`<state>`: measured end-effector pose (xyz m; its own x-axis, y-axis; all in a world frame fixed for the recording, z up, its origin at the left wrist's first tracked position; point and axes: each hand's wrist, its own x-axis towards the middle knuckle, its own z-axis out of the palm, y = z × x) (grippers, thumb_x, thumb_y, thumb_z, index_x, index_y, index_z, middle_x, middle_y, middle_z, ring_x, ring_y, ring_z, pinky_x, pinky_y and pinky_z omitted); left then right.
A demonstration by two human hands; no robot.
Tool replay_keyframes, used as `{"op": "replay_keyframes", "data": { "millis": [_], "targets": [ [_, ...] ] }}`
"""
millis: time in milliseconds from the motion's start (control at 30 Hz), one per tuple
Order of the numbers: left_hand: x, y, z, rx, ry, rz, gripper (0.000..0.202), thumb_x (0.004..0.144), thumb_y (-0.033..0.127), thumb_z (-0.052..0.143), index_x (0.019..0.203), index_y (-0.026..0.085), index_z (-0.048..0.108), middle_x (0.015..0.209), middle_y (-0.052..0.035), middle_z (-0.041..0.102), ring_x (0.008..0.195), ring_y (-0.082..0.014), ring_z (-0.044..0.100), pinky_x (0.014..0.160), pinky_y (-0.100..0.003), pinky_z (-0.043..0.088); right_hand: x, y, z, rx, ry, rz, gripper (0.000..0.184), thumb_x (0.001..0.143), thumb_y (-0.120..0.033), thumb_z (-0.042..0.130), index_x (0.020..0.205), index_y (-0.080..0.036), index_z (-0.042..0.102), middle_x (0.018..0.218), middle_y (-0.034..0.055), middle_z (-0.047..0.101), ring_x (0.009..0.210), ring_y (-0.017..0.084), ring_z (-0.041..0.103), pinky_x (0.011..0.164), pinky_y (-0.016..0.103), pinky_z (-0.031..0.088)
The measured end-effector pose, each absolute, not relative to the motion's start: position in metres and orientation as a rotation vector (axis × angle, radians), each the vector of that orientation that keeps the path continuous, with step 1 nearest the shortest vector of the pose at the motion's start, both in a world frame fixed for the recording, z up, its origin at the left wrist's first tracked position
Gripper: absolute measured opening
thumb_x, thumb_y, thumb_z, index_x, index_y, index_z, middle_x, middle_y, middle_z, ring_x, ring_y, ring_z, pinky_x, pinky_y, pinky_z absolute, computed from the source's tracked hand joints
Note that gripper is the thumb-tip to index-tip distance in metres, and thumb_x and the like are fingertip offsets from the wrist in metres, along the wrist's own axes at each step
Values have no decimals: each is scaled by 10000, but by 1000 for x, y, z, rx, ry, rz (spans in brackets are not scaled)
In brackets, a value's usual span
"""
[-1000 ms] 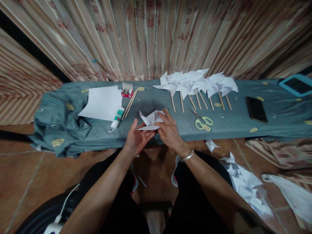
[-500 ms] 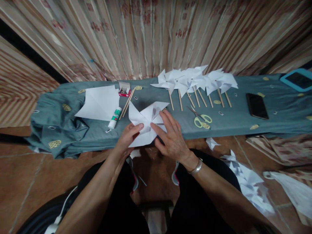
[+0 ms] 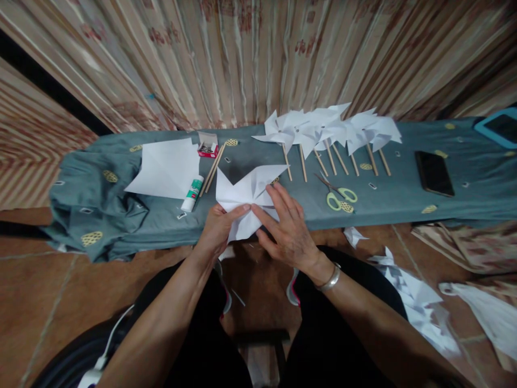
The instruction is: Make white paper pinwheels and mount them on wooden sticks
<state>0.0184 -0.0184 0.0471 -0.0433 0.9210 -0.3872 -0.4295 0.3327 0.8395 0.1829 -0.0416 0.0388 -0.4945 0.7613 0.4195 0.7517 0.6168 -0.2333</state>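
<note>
White and folded, a paper pinwheel is held up at the near edge of the bench; the left hand clasps it, thumb by its centre; the right hand touches its middle, whether pinching I cannot tell. Farther onto the bench lie scissors, right, and a glue stick, left; stick-handled pinwheels line its far side.

a home, by the look of it — patterned curtain, pineapple-print cloth, tiled floor

The white paper pinwheel, its pointed blades flaring outward, was pinched in my left grip. It hung over the bench's near edge.
</note>
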Motion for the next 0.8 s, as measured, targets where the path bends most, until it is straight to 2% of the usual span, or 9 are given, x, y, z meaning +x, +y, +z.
{"op": "replay_keyframes", "data": {
  "millis": [267, 533, 800],
  "targets": [
    [17, -19, 44, 543, 1133, 1194, 350, 515, 227, 872, 825, 125, 748, 779, -61, 765, 583, -167, 665, 591, -267, 530, 182, -42, 38, -1182, -2352, 36, 487, 901, -315, 507, 1379, -232, 468, 1586, 116, 266, 1489, 314, 134, 1109, 543, 282],
    [22, -19, 45, 542, 1120, 1277, 326, 483, 193, 869, 773, 124, 739, 719, -34, 752, 573, -143, 653, 595, -245, 534, 181, -42, 38, -1145, -2361, -65, 491, 876, -268, 518, 1356, -172, 492, 1554, 174, 310, 1478, 319, 173, 1097, 518, 292],
    [24, -17, 37, 576, 1129, 1335, 349, 472, 209, 866, 784, 120, 738, 723, -32, 752, 584, -135, 654, 601, -239, 536, 182, -41, 36, -1151, -2367, -64, 532, 865, -281, 529, 1384, -187, 467, 1574, 154, 278, 1479, 328, 167, 1097, 524, 292]
  ]
}}
